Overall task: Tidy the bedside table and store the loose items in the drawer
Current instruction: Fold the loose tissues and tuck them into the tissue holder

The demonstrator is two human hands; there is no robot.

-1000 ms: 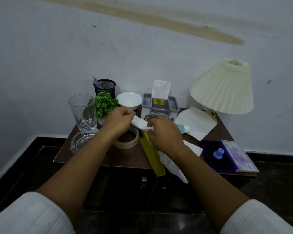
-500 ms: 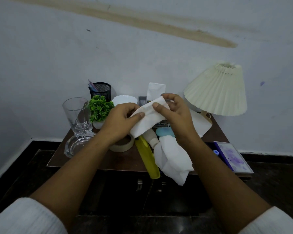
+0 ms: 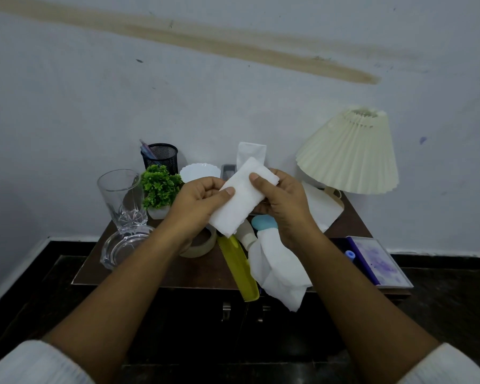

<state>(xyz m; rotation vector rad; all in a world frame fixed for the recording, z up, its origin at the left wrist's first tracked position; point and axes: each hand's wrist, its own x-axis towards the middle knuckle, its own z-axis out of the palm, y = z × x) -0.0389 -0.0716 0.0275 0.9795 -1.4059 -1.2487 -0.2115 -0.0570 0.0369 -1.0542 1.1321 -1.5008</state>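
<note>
Left hand (image 3: 197, 202) and right hand (image 3: 284, 202) pinch the tissue (image 3: 237, 202), now folded compact above the table (image 3: 150, 273): likely ready for storing.

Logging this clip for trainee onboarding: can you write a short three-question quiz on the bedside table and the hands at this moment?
1. True or false: the left hand and the right hand both hold the folded white tissue.
2. Which thing overhangs the front edge of the table? A) glass B) yellow comb C) lamp
3. What stands directly behind the green plant?
Key: 1 true; 2 B; 3 the black mesh pen holder.
</note>
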